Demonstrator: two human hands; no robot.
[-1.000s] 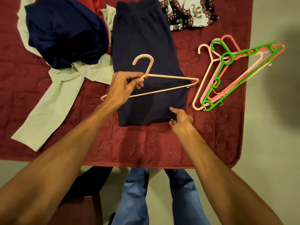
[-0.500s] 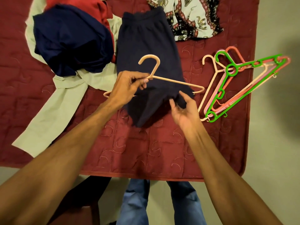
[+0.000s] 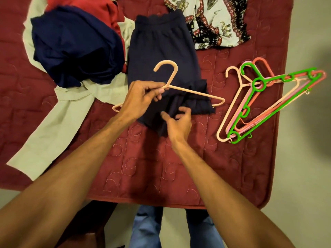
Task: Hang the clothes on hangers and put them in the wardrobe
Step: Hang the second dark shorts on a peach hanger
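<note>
Spare hangers [image 3: 268, 115] lie right of the navy shorts [image 3: 161, 51], heaped clothes [image 3: 75, 51] left.

Nothing here can be read as text, label, brand or number. The patterned cloth [image 3: 215, 20] carries only elephant figures and ornament, and the hangers [image 3: 251, 97] bear no legible lettering.

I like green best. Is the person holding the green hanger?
No, the left hand holds a peach hanger, the right hand pinches the navy shorts, and the green hanger lies untouched off to the side.
</note>
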